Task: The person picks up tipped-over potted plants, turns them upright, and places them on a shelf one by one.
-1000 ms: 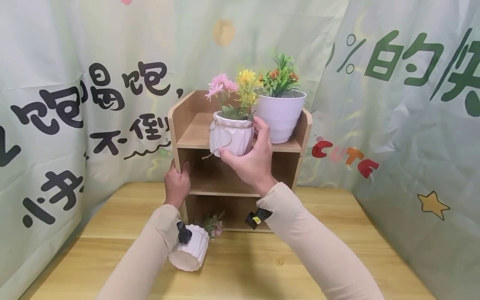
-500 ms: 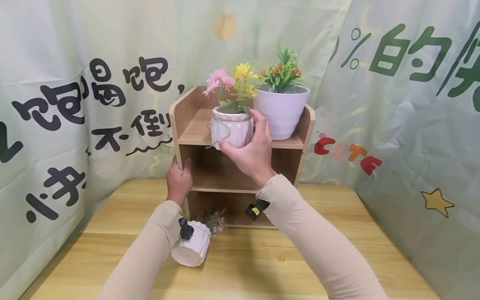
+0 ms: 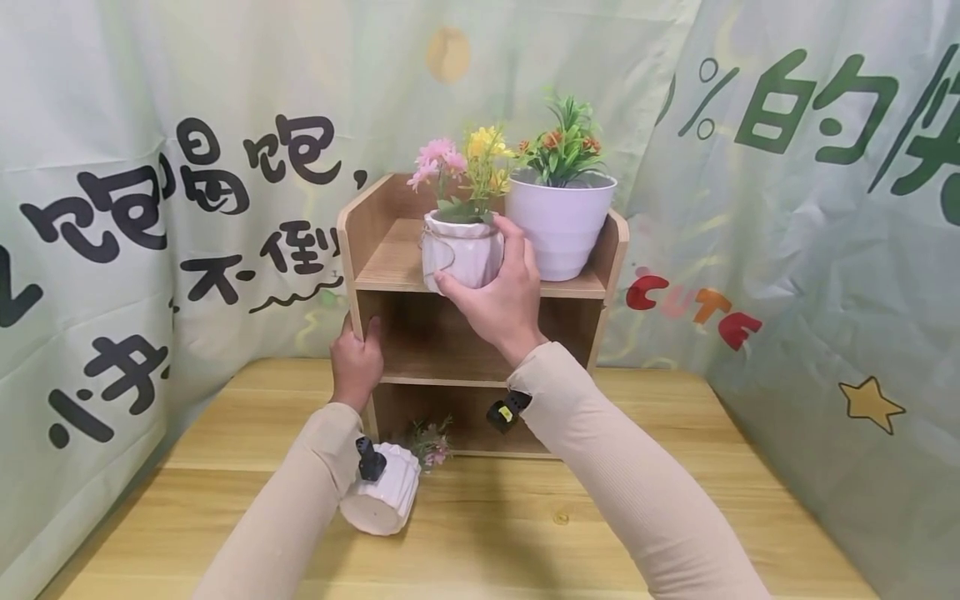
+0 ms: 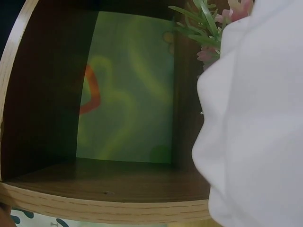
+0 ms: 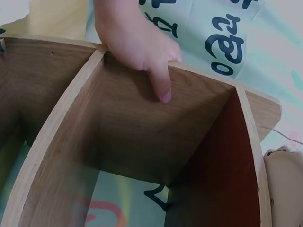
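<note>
In the head view my right hand grips a small white flowerpot with pink and yellow flowers and twine round its neck. Thumb at the front, fingers on its right side, it holds the pot upright at the front edge of the top shelf of a wooden shelf unit. My left hand grips the unit's left side panel. In the right wrist view the left thumb presses the panel's inner face. Below the left forearm, a second white flowerpot lies on its side, its pink flowers towards the bottom compartment.
A larger white pot with a green plant and orange flowers stands at the right of the top shelf. The unit stands on a wooden table. Printed curtains hang round the table. In the left wrist view the lying pot fills the right side.
The right hand has raised the small flowerpot slightly and brought it further in over the top shelf. The left hand keeps its grip on the side panel.
</note>
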Demonstrator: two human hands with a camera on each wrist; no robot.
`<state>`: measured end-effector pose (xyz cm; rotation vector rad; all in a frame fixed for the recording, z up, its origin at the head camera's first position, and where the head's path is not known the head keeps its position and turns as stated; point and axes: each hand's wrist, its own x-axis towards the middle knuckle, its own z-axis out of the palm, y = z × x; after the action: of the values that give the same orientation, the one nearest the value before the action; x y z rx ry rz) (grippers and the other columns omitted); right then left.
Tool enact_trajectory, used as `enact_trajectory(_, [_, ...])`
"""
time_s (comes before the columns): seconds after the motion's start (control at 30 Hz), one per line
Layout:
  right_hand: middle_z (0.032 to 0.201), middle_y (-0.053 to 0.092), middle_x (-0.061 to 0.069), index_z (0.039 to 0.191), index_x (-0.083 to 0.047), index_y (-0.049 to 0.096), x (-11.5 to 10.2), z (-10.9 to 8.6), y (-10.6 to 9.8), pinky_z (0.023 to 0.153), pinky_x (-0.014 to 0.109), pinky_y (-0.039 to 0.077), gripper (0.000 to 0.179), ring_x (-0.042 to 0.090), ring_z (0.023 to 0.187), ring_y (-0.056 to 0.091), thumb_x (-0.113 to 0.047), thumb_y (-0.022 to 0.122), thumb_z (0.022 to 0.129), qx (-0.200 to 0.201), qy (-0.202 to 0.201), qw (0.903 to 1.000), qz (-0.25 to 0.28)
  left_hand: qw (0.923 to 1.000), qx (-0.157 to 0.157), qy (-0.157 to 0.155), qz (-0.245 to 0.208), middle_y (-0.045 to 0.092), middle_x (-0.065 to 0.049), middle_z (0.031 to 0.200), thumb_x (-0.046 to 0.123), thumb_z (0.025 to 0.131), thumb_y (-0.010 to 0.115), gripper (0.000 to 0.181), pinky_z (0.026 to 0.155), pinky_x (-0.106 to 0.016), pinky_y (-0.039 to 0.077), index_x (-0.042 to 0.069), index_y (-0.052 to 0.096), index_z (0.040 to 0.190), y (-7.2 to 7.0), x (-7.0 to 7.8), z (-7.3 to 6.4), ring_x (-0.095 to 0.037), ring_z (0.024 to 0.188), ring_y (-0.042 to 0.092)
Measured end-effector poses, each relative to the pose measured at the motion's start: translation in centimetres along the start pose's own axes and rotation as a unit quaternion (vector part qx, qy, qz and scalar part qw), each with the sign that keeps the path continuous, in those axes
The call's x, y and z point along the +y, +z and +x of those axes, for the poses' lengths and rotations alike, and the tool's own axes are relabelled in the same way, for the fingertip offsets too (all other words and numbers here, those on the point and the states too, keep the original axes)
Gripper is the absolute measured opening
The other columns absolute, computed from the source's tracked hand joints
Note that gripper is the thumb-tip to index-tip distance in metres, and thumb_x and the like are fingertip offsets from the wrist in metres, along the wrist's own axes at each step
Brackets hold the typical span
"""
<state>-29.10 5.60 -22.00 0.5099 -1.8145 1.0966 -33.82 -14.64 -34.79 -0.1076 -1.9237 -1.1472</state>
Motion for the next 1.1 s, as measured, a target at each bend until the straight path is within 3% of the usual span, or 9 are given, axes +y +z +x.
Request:
enact_trajectory(0.33, [0.127,0.054,0.019,0.13,-0.004,0.05,0.4,0.4,0.1,0.086,0.043,0.045,0.077,0.031,0.109,0.054,-0.03,0.088,0.067,-0.006,-0.024,0.9988,-0.042,1.0,-0.003,-0.001,-0.002,0.064,-0.036,0.093,0.025,0.096,0.057,0.037,0.084,-0.059,0.045,-0.005,0.058,0.118,0.2,0.1,0.2,-0.054,0.097,0.059])
enact_trajectory(0.53, [0.124,0.055,0.019,0.13,-0.007,0.051,0.7,0.1,0.6,0.081,0.051,0.05,0.077,0.035,0.108,0.057,-0.037,0.087,0.069,0.002,-0.041,0.9947,-0.094,1.0,-0.002,-0.008,0.002,0.064,-0.036,0.093,0.025,0.097,0.057,0.038,0.085,-0.059,0.045,-0.005,0.057,0.119,0.0,0.2,0.0,-0.054,0.097,0.06])
enact_trajectory(0.7, [0.124,0.055,0.021,0.132,-0.008,0.05,0.8,0.0,1.1,0.08,0.055,0.05,0.079,0.038,0.108,0.057,-0.04,0.086,0.07,0.013,-0.054,0.9891,-0.137,1.0,-0.001,-0.006,0.001,0.064,-0.035,0.097,0.023,0.096,0.058,0.037,0.085,-0.059,0.045,-0.005,0.057,0.121,-0.1,0.3,0.0,-0.053,0.097,0.06])
enact_trajectory(0.9, [0.133,0.053,0.022,0.137,-0.005,0.048,1.5,-0.2,1.8,0.079,0.055,0.051,0.081,0.039,0.11,0.056,-0.045,0.082,0.074,0.037,-0.099,0.9759,-0.191,1.0,0.003,-0.006,-0.001,0.064,-0.035,0.097,0.023,0.096,0.058,0.037,0.085,-0.059,0.045,-0.005,0.057,0.12,-0.1,0.2,-0.1,-0.054,0.098,0.06])
enact_trajectory(1.1, [0.136,0.05,0.021,0.135,0.0,0.05,2.0,-0.5,2.3,0.073,0.054,0.053,0.079,0.036,0.115,0.052,-0.045,0.079,0.077,0.062,-0.134,0.9664,-0.21,1.0,0.005,0.005,0.002,0.065,-0.035,0.097,0.022,0.096,0.058,0.035,0.084,-0.059,0.045,-0.004,0.058,0.119,-0.1,0.0,-0.1,-0.054,0.096,0.06])
